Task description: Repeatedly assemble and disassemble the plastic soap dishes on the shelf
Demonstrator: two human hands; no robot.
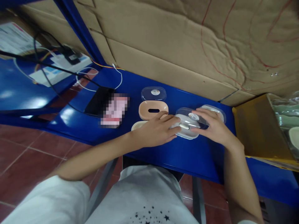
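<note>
In front of me is a white oval dish [189, 135] with a small white oblong piece [184, 126] at its middle. My left hand [161, 129] grips the left side of this dish, fingers curled over its edge. A clear plastic lid [184, 112] with a round sticker sits tilted above the dish. My right hand [213, 124] holds the lid at its right side, thumb below and fingers above. Partly under my left hand lies a cream dish [137, 125]. Behind it is a peach oval dish [145, 109] with a slot in its centre.
Another clear lid [148, 93] lies behind the peach dish. A further clear-and-white piece [220, 113] is behind my right hand. On the blue table [161, 158], a pixelated pink item [114, 110] and black object [95, 101] lie left; a cardboard box [257, 124] stands right.
</note>
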